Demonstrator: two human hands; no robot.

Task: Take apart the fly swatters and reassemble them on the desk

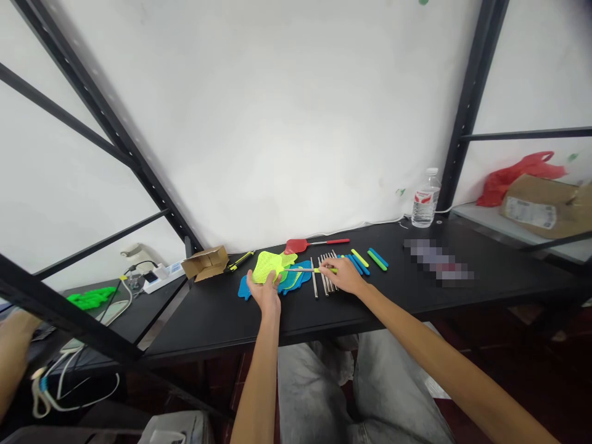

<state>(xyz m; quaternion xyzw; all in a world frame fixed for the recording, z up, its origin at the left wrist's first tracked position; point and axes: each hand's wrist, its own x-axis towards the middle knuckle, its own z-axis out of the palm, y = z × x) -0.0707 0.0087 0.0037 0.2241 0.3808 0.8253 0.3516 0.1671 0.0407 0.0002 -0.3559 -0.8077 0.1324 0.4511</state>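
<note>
Held between my two hands is a yellow-green fly swatter [267,266] with a thin metal rod. My left hand [266,295] grips the lower edge of its perforated head. At the other end, the fingers of my right hand [345,275] are closed around the yellow-green handle. Blue swatter heads [300,277] lie under and beside the held one, with another yellow-green head among them. Several metal rods [315,277] rest near my right hand, partly covered by it. Beyond it are blue, green and yellow handle grips [361,259].
A red fly swatter [298,245] lies behind. An open cardboard box [206,264] and a black-yellow tool [241,261] are on the left. A water bottle [425,200] and a blurred item [437,262] are on the right. Another person's arm [13,351] shows at far left.
</note>
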